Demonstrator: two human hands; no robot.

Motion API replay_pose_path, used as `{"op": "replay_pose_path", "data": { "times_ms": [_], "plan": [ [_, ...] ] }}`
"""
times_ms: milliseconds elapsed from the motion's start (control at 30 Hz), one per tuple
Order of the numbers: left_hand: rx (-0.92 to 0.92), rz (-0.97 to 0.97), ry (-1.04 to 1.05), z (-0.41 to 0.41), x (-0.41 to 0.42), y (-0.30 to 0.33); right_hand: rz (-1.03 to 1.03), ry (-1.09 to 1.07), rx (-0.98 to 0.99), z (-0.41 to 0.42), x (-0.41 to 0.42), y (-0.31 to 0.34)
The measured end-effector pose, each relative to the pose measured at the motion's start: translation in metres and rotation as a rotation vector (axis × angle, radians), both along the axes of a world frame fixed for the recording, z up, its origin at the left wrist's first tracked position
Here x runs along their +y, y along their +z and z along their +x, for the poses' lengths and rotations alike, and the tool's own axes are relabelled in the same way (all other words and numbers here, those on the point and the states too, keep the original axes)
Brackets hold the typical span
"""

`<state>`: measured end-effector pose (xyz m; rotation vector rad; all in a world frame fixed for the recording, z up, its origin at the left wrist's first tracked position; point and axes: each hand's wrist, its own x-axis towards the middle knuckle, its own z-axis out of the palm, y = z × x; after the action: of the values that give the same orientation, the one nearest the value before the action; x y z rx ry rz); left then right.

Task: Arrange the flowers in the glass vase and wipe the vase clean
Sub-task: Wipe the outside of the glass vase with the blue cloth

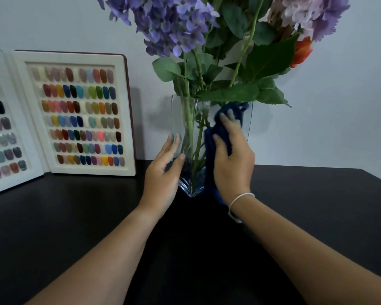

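A tall square clear glass vase (180,119) stands on the black table with one corner toward me. In it are purple flowers (169,25), pale pink and lilac blooms (306,14), an orange flower (301,51) and green stems and leaves. My left hand (165,170) lies flat against the vase's lower left face, fingers spread. My right hand (231,159) presses a dark blue cloth (216,133) against the vase's right face; the cloth reaches from near the rim down to the base.
The black table (75,216) runs to a white wall behind. At the left an open white case with rows of coloured nail samples (79,115) leans upright against the wall, a second panel (0,133) beside it.
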<state>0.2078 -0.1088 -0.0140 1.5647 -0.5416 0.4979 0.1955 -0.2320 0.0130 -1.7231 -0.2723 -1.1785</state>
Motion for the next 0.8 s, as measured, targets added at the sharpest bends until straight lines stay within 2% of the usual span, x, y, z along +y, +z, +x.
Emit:
{"op": "replay_pose_path", "data": {
  "times_ms": [133, 233, 600, 800],
  "plan": [
    [0.010, -0.006, -0.023, 0.001, 0.001, 0.000, -0.178, 0.059, -0.030, -0.006, 0.007, -0.005],
    [-0.003, 0.026, 0.002, 0.001, 0.002, -0.001, -0.183, 0.043, -0.026, -0.005, -0.002, -0.004],
    [0.015, 0.065, 0.021, 0.002, 0.002, -0.003, 0.236, 0.054, 0.142, 0.008, -0.026, -0.010],
    [0.020, 0.055, 0.004, 0.001, 0.001, -0.002, 0.456, -0.008, 0.386, 0.011, -0.042, -0.019]
  ]
}}
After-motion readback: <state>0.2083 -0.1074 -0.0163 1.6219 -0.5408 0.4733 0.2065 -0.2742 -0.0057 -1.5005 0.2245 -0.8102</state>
